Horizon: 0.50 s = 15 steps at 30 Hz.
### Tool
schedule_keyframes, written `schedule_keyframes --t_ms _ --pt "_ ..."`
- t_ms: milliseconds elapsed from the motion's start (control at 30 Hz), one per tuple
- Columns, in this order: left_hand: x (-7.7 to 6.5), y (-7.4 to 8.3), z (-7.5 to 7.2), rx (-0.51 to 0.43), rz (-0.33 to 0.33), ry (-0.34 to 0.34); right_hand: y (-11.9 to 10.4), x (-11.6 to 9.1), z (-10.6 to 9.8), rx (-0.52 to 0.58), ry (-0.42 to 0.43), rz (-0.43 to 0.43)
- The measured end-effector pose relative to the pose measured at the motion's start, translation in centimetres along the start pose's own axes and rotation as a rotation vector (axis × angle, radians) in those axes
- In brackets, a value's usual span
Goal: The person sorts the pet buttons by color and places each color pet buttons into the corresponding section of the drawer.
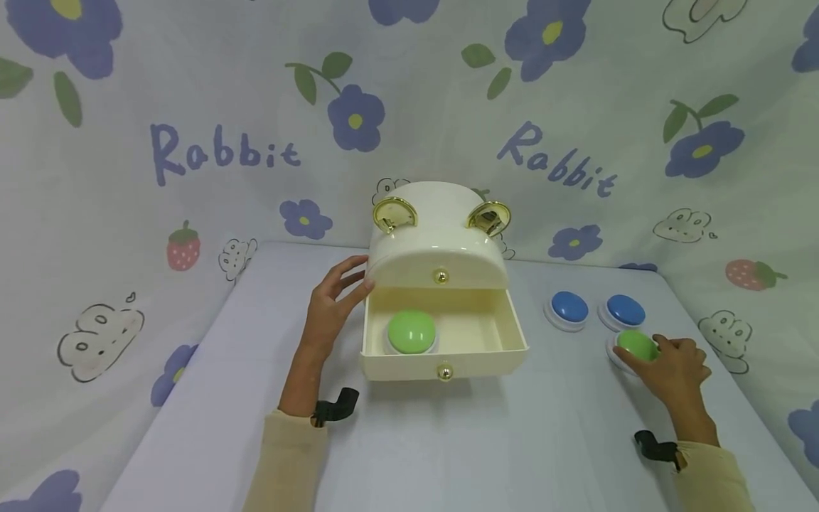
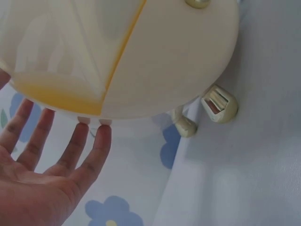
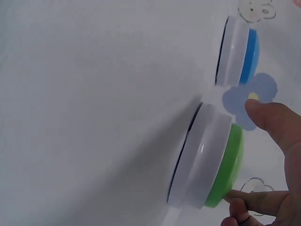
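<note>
A cream two-tier drawer box (image 1: 441,235) with gold ears stands mid-table, its lower drawer (image 1: 483,331) pulled out. Inside that drawer, at the left, sits a push button with a green dome (image 1: 411,332). My left hand (image 1: 326,309) is at the box's left side, its fairly straight fingertips (image 2: 104,132) right at the box wall. To the right, my right hand (image 1: 678,366) spans a second green push button (image 3: 202,160) on the table. The thumb (image 3: 270,117) shows a gap from the dome, while another finger reaches its lower edge.
Two blue push buttons, one at the left (image 1: 568,309) and one at the right (image 1: 623,311), stand just behind the green one. A patterned cloth (image 1: 243,85) hangs behind the table and down both sides. Black wrist mounts (image 1: 339,405) stick out from both sleeves.
</note>
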<state>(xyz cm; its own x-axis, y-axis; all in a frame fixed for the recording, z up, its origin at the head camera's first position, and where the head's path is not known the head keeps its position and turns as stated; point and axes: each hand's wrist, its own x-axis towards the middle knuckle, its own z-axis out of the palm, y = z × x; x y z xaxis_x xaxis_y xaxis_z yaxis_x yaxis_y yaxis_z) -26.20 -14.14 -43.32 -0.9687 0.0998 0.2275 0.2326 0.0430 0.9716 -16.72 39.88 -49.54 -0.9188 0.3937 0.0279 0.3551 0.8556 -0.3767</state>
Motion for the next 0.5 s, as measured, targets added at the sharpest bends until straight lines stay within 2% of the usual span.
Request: schedule_keyframes --t_ms 133,200,433,500 --pt "-0.5 1.6 0.3 0.004 0.002 -0.003 0.3 0.0 0.0 -0.002 -0.017 0.036" --pt "-0.6 1.9 0.3 0.009 0.005 -0.006 0.5 0.1 0.0 -0.006 -0.028 0.051" --pt "0.4 -0.8 -0.2 -0.005 0.03 -0.003 1.0 0.1 0.2 -0.038 -0.051 0.087" --pt "0.5 -1.1 -0.1 -0.001 0.034 -0.002 1.0 0.1 0.3 -0.033 -0.047 0.1"
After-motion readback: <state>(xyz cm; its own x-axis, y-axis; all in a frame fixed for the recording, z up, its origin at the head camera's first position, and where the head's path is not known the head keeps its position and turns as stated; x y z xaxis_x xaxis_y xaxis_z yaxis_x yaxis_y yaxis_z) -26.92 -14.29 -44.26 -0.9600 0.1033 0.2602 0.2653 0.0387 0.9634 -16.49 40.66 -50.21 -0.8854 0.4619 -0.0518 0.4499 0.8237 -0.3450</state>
